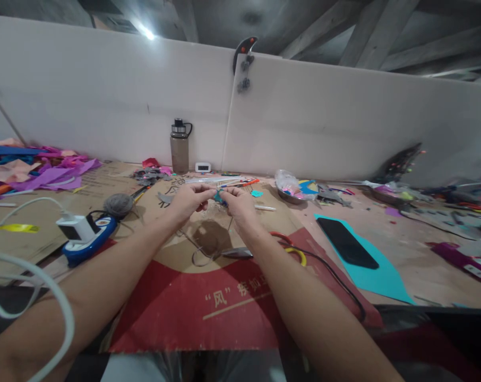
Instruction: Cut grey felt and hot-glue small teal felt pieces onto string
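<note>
Both hands meet over the middle of the table, fingertips pinched together. Between them is a small teal and dark piece (218, 196), mostly covered by the fingers; its kind is too small to make out. My left hand (195, 200) grips it from the left side, my right hand (239, 204) from the right. A thin grey strand (200, 258) hangs below and curls on the red and tan card sheet (177, 302). Scissors (238, 253) with red and yellow handles lie under my right forearm. Beyond the hands are pens (246, 183) and a teal scrap (257, 194).
A grey yarn ball (118, 204) and a blue power strip (105, 229) with a white charger lie left. A bottle (180, 148) stands by the white partition (105, 95). At right are a bowl of scraps (290, 197) and a black phone (346, 241) on teal sheet.
</note>
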